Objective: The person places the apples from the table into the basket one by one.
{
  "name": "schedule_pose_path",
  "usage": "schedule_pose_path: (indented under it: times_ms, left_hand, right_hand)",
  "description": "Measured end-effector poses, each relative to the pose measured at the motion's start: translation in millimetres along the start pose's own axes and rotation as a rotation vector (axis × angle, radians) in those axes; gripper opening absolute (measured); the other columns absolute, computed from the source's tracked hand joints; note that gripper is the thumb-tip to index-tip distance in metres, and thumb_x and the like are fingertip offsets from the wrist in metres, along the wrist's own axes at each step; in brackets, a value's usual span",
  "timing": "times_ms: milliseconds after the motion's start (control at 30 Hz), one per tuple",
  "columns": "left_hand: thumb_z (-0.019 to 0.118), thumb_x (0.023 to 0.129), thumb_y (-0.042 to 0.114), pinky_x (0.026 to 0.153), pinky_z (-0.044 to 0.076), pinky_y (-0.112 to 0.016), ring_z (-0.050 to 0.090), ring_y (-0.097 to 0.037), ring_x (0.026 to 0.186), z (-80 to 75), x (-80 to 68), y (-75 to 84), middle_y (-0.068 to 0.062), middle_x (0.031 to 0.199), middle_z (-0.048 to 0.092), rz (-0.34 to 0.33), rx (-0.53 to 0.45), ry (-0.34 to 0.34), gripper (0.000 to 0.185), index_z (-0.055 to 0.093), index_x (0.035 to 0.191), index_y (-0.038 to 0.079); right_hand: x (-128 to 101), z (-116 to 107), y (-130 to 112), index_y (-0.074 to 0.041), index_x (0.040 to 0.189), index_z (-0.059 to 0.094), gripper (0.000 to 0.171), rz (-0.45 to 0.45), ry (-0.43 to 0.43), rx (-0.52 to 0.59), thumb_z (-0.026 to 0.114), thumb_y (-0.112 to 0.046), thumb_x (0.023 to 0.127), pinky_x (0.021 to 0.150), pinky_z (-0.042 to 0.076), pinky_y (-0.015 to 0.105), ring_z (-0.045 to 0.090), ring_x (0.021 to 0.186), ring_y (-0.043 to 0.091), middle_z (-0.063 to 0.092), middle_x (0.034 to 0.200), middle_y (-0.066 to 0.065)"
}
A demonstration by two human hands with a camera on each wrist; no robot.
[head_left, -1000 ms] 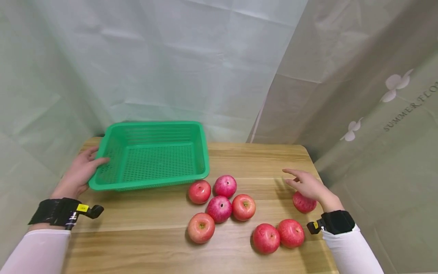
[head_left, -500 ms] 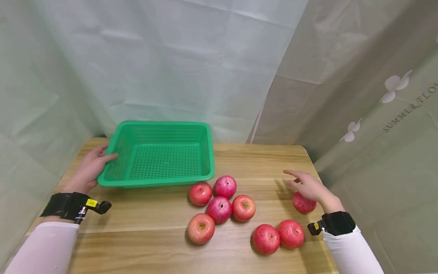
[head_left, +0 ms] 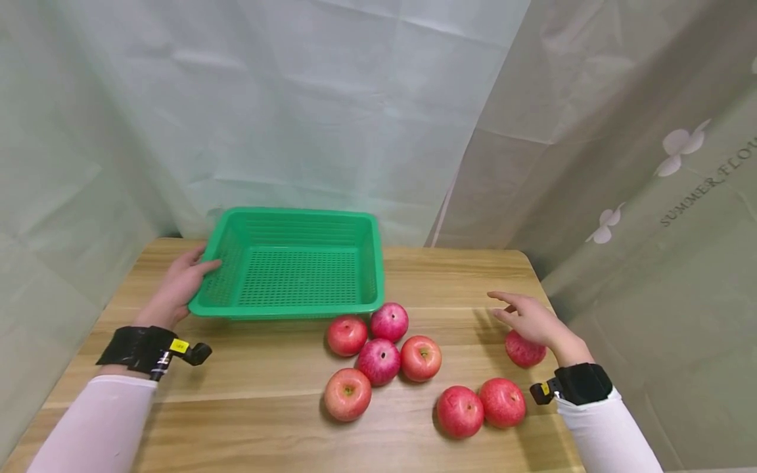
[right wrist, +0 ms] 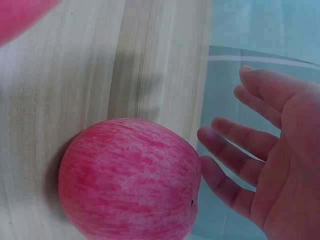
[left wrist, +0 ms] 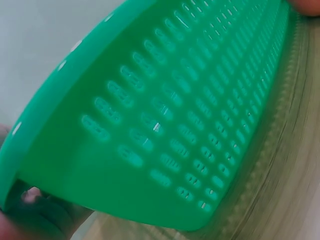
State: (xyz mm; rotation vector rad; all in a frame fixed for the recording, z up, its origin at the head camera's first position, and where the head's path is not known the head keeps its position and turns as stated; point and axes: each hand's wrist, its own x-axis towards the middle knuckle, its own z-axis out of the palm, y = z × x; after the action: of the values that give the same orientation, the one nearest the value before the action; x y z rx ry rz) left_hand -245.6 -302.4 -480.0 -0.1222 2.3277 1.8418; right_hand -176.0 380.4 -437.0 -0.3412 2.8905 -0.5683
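Basket [head_left: 296, 276], green and full of little holes, sits in the upper left of the head view, and I see my left hand [head_left: 180, 286] holding its left rim. My thumb is hooked over the rim and my fingers are on the outside wall. In the left wrist view the green wall [left wrist: 165, 125] fills almost the whole frame, with bits of my fingers at the lower left corner.

My right hand [head_left: 529, 318] is at the right side of the head view, with its fingers spread and relaxed. It holds nothing. It hovers just over one red apple [head_left: 525, 350]. In the right wrist view that apple [right wrist: 130, 177] lies at the bottom, with my fingers [right wrist: 235, 147] just beside it.

Five more apples [head_left: 381, 348] sit in a bunch in the middle, just below the basket. Two apples [head_left: 481, 407] touch each other at the lower right. All of it rests on the wooden surface [head_left: 266, 420].
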Motion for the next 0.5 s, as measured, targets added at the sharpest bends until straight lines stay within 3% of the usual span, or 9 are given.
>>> schedule_pose_path:
  times_ms: [133, 333, 500]
  left_hand:
    - [0.046, 0.115, 0.036, 0.081, 0.06, -0.029, 0.062, -0.006, 0.103, 5.1, 0.8, 2.7, -0.028, 0.16, 0.032, 0.009, -0.013, -0.001, 0.077, 0.004, 0.171, 0.002]
    - [0.047, 0.115, 0.034, 0.08, 0.06, -0.027, 0.063, -0.004, 0.101, 8.4, 2.5, 3.0, -0.021, 0.152, 0.042, 0.007, -0.025, 0.023, 0.076, 0.006, 0.171, 0.002]
    - [0.046, 0.115, 0.034, 0.079, 0.058, -0.024, 0.06, -0.007, 0.103, 12.2, 0.4, 4.6, -0.029, 0.159, 0.037, 0.021, 0.029, 0.054, 0.074, 0.009, 0.171, 0.002]
  right_hand:
    - [-2, 1, 2, -0.006, 0.154, 0.057, 0.054, -0.004, 0.011, 0.003, 0.064, -0.035, 0.108, 0.099, 0.053, 0.062, 0.066, 0.118, 0.039, 0.061, 0.147, 0.024]
    - [-9, -2, 5, -0.006, 0.153, 0.057, 0.051, -0.004, 0.037, 0.012, 0.064, -0.031, 0.109, 0.106, 0.046, 0.068, 0.059, 0.13, 0.047, 0.058, 0.151, 0.023]
    - [-21, -7, 9, -0.005, 0.153, 0.057, 0.054, -0.027, 0.049, 0.02, 0.069, -0.026, 0.105, 0.112, 0.041, 0.07, 0.05, 0.14, 0.049, 0.056, 0.152, 0.025]
